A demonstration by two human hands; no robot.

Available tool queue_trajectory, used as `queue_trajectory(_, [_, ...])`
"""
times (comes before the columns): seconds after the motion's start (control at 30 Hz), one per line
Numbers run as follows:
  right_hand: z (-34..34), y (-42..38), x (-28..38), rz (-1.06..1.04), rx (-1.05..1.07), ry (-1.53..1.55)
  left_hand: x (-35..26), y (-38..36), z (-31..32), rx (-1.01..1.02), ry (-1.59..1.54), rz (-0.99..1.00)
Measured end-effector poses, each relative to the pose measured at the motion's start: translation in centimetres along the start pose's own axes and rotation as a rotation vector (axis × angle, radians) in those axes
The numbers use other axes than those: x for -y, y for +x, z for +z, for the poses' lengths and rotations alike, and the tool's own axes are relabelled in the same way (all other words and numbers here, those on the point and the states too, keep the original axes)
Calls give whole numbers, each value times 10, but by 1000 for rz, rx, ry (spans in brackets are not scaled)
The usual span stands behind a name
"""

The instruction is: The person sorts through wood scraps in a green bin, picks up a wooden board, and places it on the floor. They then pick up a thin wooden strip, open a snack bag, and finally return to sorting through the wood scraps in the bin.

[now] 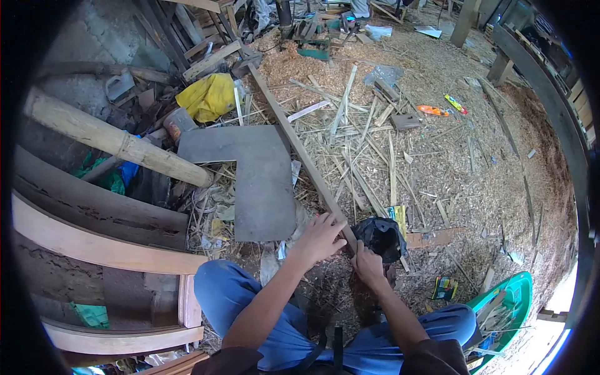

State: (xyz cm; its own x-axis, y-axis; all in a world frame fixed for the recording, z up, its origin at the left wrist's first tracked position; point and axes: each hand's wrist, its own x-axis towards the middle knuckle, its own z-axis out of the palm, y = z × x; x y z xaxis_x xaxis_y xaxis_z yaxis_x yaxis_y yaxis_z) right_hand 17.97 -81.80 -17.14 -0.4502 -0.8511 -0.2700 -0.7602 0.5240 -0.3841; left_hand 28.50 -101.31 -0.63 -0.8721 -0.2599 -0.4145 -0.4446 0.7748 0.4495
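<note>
A long, narrow wooden strip [290, 134] slants from the upper left toward my lap. My left hand [320, 239] bears on it near its close end, with the fingers bent over the wood and the thumb a little apart from them. Right beside that end, my right hand [369, 267] is closed against the wood. Its fingers hide whatever is in them. A black plastic bag [380, 237] with a dark opening lies just beyond my right hand, close to the strip.
An L-shaped grey board [264, 187] lies left of the strip. At far left are a bamboo pole [125, 145] and a pale wooden frame [106, 244]. A green basin [524, 297] with wood scraps stands at right. Shavings and loose sticks [369, 119] litter the ground.
</note>
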Motion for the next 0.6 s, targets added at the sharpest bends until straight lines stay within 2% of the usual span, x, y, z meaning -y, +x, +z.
queue_trajectory(0.1, [-1, -2, 6, -22, -126, -80, 4, -3, 0, 19, 16, -58])
queue_trajectory(0.33, [26, 14, 4, 34, -138, 7, 16, -1, 3, 29, -4, -71])
queue_trajectory(0.4, [13, 18, -3, 202, -46, 237, 18, -1, -1, 32, -7, -82])
queue_trajectory(0.47, [3, 17, -15, 209, -68, 284, 17, 2, -5, 34, -25, -82])
queue_trajectory(0.53, [-19, 11, -16, 110, -189, 319, 14, 3, -9, 32, -1, -93])
queue_trajectory(0.6, [-57, 3, -3, 196, -144, 345, 11, 14, -6, 18, -8, -76])
